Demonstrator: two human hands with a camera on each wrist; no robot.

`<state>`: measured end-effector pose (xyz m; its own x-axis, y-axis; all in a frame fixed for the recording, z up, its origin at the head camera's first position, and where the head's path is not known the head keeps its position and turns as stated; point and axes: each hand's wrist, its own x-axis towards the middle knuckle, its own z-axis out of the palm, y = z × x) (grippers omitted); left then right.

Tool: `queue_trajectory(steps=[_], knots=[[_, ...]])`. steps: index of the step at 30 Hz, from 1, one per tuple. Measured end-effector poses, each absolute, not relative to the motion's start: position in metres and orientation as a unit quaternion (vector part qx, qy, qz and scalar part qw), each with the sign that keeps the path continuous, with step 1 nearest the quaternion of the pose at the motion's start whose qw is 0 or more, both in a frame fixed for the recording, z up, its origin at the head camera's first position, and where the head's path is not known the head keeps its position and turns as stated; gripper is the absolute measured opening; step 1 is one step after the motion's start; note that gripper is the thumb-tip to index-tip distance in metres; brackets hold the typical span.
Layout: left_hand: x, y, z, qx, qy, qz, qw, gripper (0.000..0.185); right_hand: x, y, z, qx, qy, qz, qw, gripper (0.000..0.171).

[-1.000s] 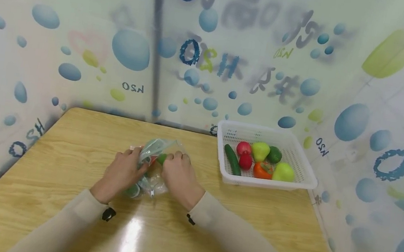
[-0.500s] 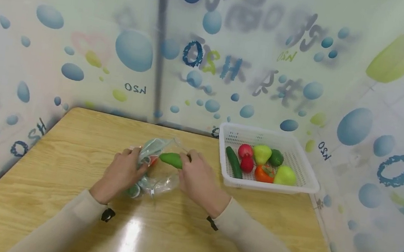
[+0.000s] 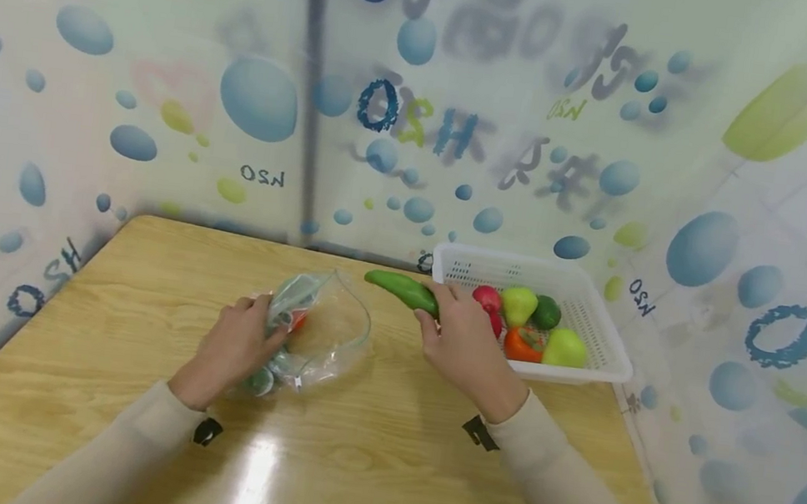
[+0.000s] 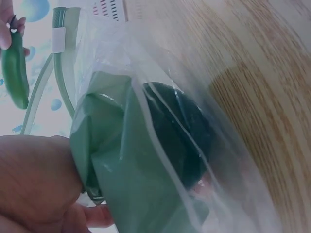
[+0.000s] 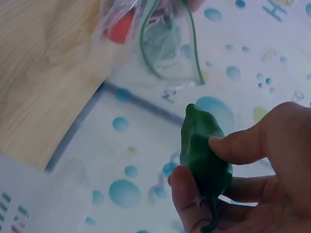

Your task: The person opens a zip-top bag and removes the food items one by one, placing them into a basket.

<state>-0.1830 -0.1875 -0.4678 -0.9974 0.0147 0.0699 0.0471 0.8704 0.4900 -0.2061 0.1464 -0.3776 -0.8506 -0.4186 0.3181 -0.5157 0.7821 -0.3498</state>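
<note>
Plastic bag [image 3: 310,333] gripped, left hand [image 3: 229,348] | green pepper [image 3: 402,290] pinched, right hand [image 3: 463,348] | wall: "H2O"

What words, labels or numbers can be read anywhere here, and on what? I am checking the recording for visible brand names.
"OSN": small dark print, apparently mirrored, repeated on the bubble-patterned wall covering.
"OSH": large blue and green letters, likewise apparently mirrored, on the same covering, behind the table.
Large grey characters higher on the covering: too blurred to read.
Plastic bag, white basket and green pepper: no text visible.
</note>
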Motion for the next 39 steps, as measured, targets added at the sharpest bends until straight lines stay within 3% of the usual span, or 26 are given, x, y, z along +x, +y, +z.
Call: queue_trajectory(steps=[11, 16, 26, 33, 39], knots=[[-0.183, -0.189, -0.469, -0.024, -0.966, -0.257, 0.03, 0.07, -0.239, 0.194, -0.392, 0.168, -0.961, 0.193, 0.106, 0.042], [-0.184, -0.189, -0.471, -0.023, -0.966, -0.256, 0.025, 0.071, -0.249, 0.205, -0.399, 0.125, -0.973, 0.169, 0.091, 0.023], [-0.185, -0.191, -0.471, -0.019, -0.967, -0.254, 0.024, 0.073, -0.263, 0.204, -0.407, 0.075, -0.987, 0.135, 0.037, 0.047], [-0.182, -0.19, -0.47, -0.025, -0.966, -0.254, 0.028, 0.069, -0.271, 0.199, -0.416, 0.08, -0.989, 0.123, 0.029, 0.031], [-0.182, -0.191, -0.469, -0.016, -0.966, -0.256, 0.019, 0.073, -0.273, 0.194, -0.42, 0.072, -0.989, 0.124, 0.024, 0.027]])
